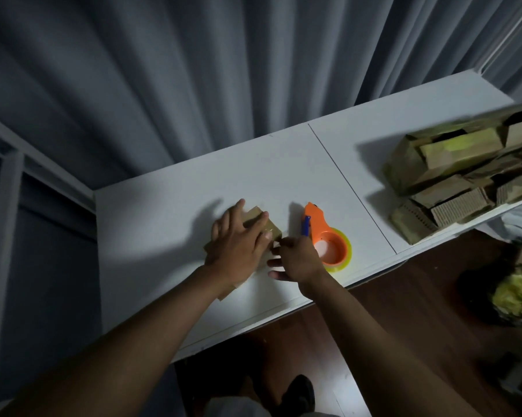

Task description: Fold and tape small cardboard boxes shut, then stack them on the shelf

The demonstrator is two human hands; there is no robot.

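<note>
So your left hand (238, 240) is lying flat on top of the small cardboard box (261, 221), fingers straight and spread a bit, pressing it down onto the white table (169, 212). The box sits near the middle of the table's front half, mostly covered by your palm, with only its far corner and right edge poking out. A loose flap of cardboard (228, 291) sticks out from under your wrist toward the table's near edge.

Your right hand (296, 260) is right up against the box's right side. Thumb and forefinger look pinched together at the box's corner, other fingers fanned out loosely below, but it's too small and dark there to say what they're pinching, if anything.

Just beside that hand, to the right, the orange tape dispenser (323, 233) lies on the table with its blue tab (305, 225) and a roll of clear yellowish tape (339, 254) in it. Your hand seems to touch or nearly touch it; can't tell which.

Over at the right end of the table there's a pile of cardboard boxes (458, 179), well apart from the one you're working on. Grey curtain (223, 70) behind everything, dark wood floor (404, 311) below.
</note>
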